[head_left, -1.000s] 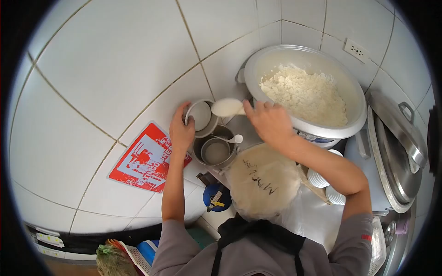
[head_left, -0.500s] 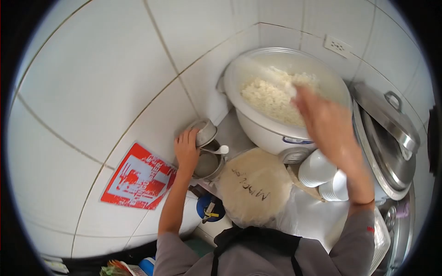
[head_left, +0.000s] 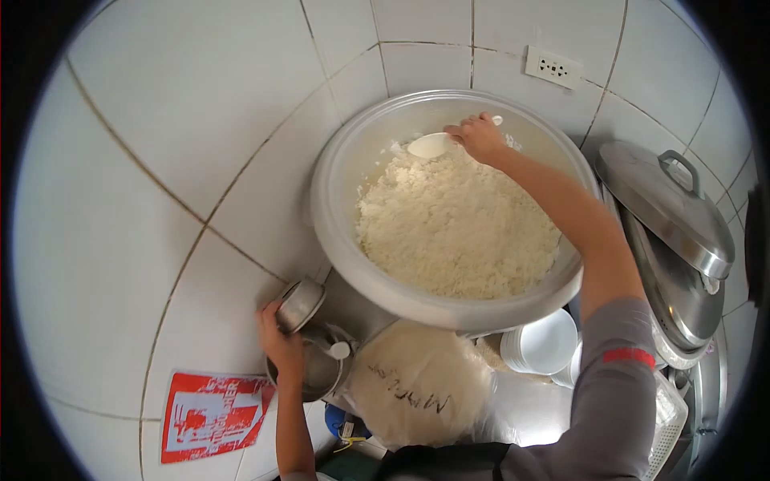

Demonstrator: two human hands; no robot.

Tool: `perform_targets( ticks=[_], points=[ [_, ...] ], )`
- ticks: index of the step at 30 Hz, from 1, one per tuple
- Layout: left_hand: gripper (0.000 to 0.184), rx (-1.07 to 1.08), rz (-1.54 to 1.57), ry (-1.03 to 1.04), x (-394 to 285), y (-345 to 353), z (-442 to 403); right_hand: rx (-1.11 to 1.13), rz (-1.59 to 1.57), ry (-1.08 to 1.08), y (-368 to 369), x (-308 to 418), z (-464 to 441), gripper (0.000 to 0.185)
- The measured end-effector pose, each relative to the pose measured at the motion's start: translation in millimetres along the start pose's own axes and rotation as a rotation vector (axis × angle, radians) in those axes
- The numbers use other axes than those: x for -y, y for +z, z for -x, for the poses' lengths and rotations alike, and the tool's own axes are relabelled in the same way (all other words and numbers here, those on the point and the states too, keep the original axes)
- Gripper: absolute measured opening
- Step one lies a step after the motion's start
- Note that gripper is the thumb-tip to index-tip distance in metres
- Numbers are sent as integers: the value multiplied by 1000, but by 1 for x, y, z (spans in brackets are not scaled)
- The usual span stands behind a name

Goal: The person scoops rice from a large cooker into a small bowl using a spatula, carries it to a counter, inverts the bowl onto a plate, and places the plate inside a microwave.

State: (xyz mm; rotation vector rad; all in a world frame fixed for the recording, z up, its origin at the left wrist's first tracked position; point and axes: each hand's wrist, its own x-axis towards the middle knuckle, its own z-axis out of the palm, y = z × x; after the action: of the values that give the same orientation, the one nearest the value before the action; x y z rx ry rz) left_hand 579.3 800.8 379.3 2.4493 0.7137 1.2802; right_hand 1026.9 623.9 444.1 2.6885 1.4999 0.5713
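A white rice paddle (head_left: 431, 146) is gripped in my right hand (head_left: 484, 143), its flat blade over the far side of the cooked rice (head_left: 457, 216). The rice lies heaped in a large, wide-rimmed rice cooker pot (head_left: 341, 240). My left hand (head_left: 281, 333) is closed around a small metal cup (head_left: 301, 305), tilted near the wall. Just below that cup stands a metal pot (head_left: 321, 375) with a white-handled utensil (head_left: 340, 350) in it.
A round, plastic-wrapped pack (head_left: 421, 385) with handwriting lies before the cooker. White bowls (head_left: 545, 341) are stacked to its right. A lidded metal pot (head_left: 670, 208) stands far right. Tiled walls close in behind and left, with an outlet (head_left: 553, 67) and a red sign (head_left: 212, 417).
The view has moved closer over the rice cooker. My right hand, blurred before, is now at the pot's far side with the paddle. My left hand still holds the metal cup.
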Motion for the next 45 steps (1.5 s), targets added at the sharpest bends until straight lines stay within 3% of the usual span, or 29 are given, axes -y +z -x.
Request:
perform_targets(
  ticks=[3, 8, 20, 23, 26, 38, 41, 45],
  points=[
    [41, -28, -9, 5, 7, 2, 2, 54, -138, -63, 31, 1, -4, 29],
    [40, -32, 9, -31, 8, 3, 1, 226, -491, -57, 11, 11, 36, 27],
    [36, 5, -24, 0, 10, 4, 1, 399, -314, -381, -51, 41, 81, 21],
    [35, 10, 9, -24, 10, 3, 2, 48, -223, -367, -42, 26, 71, 19],
    [34, 1, 15, -15, 9, 3, 0, -16, -323, -144, -51, 17, 56, 18],
    [39, -20, 39, -12, 17, 3, 1, 454, -331, -556, -76, 32, 125, 19],
    [39, -17, 29, -29, 12, 3, 0, 146, -332, -291, -69, 9, 88, 19],
    [39, -1, 40, -45, 13, 2, 0, 60, 0, 36, -41, -32, 8, 25]
  ],
)
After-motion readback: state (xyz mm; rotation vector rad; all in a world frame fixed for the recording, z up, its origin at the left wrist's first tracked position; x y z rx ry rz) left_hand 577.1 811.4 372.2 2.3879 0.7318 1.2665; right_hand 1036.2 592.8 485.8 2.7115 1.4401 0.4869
